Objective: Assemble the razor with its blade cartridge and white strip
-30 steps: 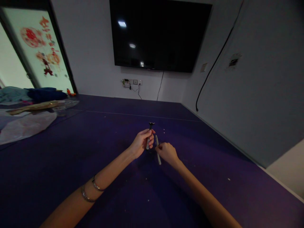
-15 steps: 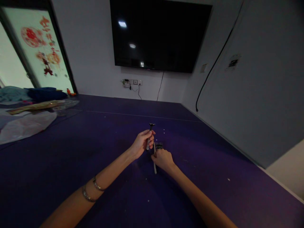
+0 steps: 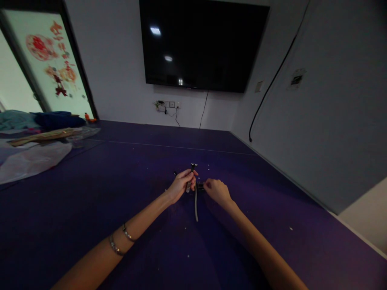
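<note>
My left hand (image 3: 179, 186) is closed around the slim handle of a small T-headed tool (image 3: 193, 166), its dark crosspiece pointing up and away from me. The tool resembles a razor or trimmer, though its exact kind is unclear. To the right, my right hand (image 3: 218, 191) has its thumb and fingers pinched together at a small dark toothed piece (image 3: 200, 185) close to the purple surface. A thin pale strip (image 3: 196, 207), like a cord or stick, runs toward me between the hands. Its far end is partly hidden by the left hand.
Small white specks dot the purple surface (image 3: 127, 225). A clear plastic bag (image 3: 36, 161), a flat brown item (image 3: 45, 136) and folded blue cloth (image 3: 59, 119) lie at the left. A black cable (image 3: 266, 94) hangs on the right wall; a television (image 3: 202, 44) is mounted ahead.
My right hand has moved a little right and away from the pale strip, to the dark piece. My left hand and its T-headed tool have dipped slightly.
</note>
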Tool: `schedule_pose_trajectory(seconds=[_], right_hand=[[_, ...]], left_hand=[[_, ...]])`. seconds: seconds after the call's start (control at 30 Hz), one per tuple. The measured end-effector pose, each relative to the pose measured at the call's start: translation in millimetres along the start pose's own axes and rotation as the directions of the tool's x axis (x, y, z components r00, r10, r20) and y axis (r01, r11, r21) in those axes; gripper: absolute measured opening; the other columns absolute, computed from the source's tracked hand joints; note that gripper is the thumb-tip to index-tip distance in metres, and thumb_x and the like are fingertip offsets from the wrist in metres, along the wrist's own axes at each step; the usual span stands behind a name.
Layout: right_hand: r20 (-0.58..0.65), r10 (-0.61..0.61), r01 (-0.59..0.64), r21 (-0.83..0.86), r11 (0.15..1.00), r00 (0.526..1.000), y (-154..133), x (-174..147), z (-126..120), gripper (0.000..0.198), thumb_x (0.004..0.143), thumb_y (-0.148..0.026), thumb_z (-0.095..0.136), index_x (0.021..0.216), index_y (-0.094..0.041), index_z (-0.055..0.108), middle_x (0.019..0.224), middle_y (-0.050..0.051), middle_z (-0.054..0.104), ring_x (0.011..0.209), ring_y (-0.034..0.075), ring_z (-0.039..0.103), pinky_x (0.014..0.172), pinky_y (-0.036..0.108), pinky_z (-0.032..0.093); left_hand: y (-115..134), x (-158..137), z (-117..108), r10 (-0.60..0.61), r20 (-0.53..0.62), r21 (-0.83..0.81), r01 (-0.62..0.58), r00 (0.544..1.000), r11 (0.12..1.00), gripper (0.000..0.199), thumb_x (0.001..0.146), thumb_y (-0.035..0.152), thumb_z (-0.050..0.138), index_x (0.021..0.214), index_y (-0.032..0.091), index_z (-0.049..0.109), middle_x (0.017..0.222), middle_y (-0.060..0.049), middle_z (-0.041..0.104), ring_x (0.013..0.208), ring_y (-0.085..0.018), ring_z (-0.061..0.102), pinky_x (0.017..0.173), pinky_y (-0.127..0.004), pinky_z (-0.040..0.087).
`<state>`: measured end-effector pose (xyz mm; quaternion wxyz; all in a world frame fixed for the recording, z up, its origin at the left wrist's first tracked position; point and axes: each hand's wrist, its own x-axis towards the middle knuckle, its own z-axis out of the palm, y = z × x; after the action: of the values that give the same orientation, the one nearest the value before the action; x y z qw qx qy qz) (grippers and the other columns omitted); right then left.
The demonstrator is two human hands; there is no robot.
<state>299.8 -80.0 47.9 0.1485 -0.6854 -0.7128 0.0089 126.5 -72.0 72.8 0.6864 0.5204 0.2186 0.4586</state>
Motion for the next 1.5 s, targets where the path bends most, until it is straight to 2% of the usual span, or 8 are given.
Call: schedule_pose_trajectory(seconds=[0.13, 0.23, 0.33, 0.87, 1.07, 1.2, 1.3, 1.5], right_hand=[[-0.022, -0.064, 0.066, 0.104, 0.992, 0.998, 20, 9, 5, 0.028, 0.086, -0.032, 0.042, 0.1, -0.023, 0.064, 0.09, 0.006, 0.065, 0.079, 0.016, 0.061, 0.065, 0.023, 0.04], [-0.039, -0.162, 0.166, 0.144, 0.976, 0.986, 26, 11, 16, 0.029, 0.085, -0.029, 0.045, 0.107, -0.024, 0.062, 0.096, 0.006, 0.06, 0.084, 0.015, 0.058, 0.071, 0.022, 0.041], [-0.037, -0.208, 0.211, 0.16, 0.964, 0.977, 26, 13, 25, 0.029, 0.085, -0.028, 0.045, 0.107, -0.024, 0.062, 0.096, 0.006, 0.057, 0.087, 0.015, 0.057, 0.077, 0.023, 0.041], [-0.041, -0.19, 0.195, 0.222, 0.955, 0.981, 24, 18, 31, 0.014, 0.082, -0.023, 0.049, 0.089, -0.019, 0.061, 0.095, 0.004, 0.054, 0.087, 0.014, 0.057, 0.078, 0.023, 0.041], [-0.09, -0.202, 0.218, 0.254, 0.942, 0.975, 24, 19, 25, 0.015, 0.08, -0.02, 0.05, 0.087, -0.018, 0.063, 0.092, 0.006, 0.061, 0.088, 0.016, 0.057, 0.079, 0.025, 0.041], [-0.093, -0.184, 0.206, 0.393, 0.896, 0.979, 23, 22, 18, 0.022, 0.08, -0.019, 0.046, 0.089, -0.018, 0.066, 0.082, 0.004, 0.067, 0.075, 0.016, 0.061, 0.071, 0.025, 0.044], [-0.107, -0.17, 0.2, 0.506, 0.839, 0.98, 22, 24, 15, 0.026, 0.078, -0.019, 0.045, 0.088, -0.015, 0.069, 0.079, 0.006, 0.069, 0.072, 0.017, 0.063, 0.068, 0.026, 0.046], [0.001, -0.038, 0.026, 0.712, 0.702, 0.999, 25, 29, 20, 0.032, 0.076, -0.014, 0.044, 0.095, -0.01, 0.068, 0.071, 0.007, 0.07, 0.063, 0.016, 0.065, 0.063, 0.028, 0.052]], left_hand=[[-2, 3, -5, 0.045, -0.006, 0.049, -0.045, 0.999, 0.998, 0.023, 0.078, 0.035, 0.057, 0.089, 0.015, 0.055, 0.066, 0.001, 0.05, 0.055, -0.008, 0.049, 0.056, -0.022, 0.038], [-4, 4, -9, 0.071, 0.01, 0.086, -0.072, 0.997, 0.994, 0.024, 0.079, 0.035, 0.056, 0.093, 0.015, 0.056, 0.068, 0.0, 0.052, 0.058, -0.009, 0.05, 0.057, -0.022, 0.037], [-6, 5, -11, 0.073, 0.023, 0.105, -0.075, 0.997, 0.992, 0.024, 0.08, 0.035, 0.055, 0.095, 0.015, 0.056, 0.07, -0.001, 0.053, 0.06, -0.009, 0.051, 0.059, -0.023, 0.038], [-4, 4, -10, 0.048, 0.013, 0.116, -0.049, 0.999, 0.992, 0.023, 0.08, 0.034, 0.055, 0.093, 0.016, 0.055, 0.069, -0.001, 0.053, 0.059, -0.01, 0.051, 0.057, -0.023, 0.037], [-3, 3, -8, 0.05, -0.011, 0.11, -0.048, 0.999, 0.993, 0.023, 0.079, 0.035, 0.056, 0.091, 0.016, 0.055, 0.066, 0.0, 0.053, 0.057, -0.01, 0.05, 0.055, -0.023, 0.036], [-4, 3, -8, 0.047, -0.027, 0.098, -0.044, 0.999, 0.994, 0.023, 0.078, 0.035, 0.057, 0.091, 0.016, 0.055, 0.065, 0.001, 0.053, 0.055, -0.009, 0.05, 0.054, -0.022, 0.035], [-5, 4, -9, 0.045, -0.044, 0.09, -0.041, 0.998, 0.995, 0.023, 0.078, 0.034, 0.058, 0.091, 0.016, 0.055, 0.064, 0.001, 0.053, 0.054, -0.009, 0.051, 0.053, -0.022, 0.035], [-7, 5, -11, 0.052, -0.062, 0.104, -0.046, 0.997, 0.993, 0.023, 0.078, 0.035, 0.058, 0.091, 0.015, 0.055, 0.064, 0.001, 0.053, 0.053, -0.009, 0.051, 0.052, -0.021, 0.036]])
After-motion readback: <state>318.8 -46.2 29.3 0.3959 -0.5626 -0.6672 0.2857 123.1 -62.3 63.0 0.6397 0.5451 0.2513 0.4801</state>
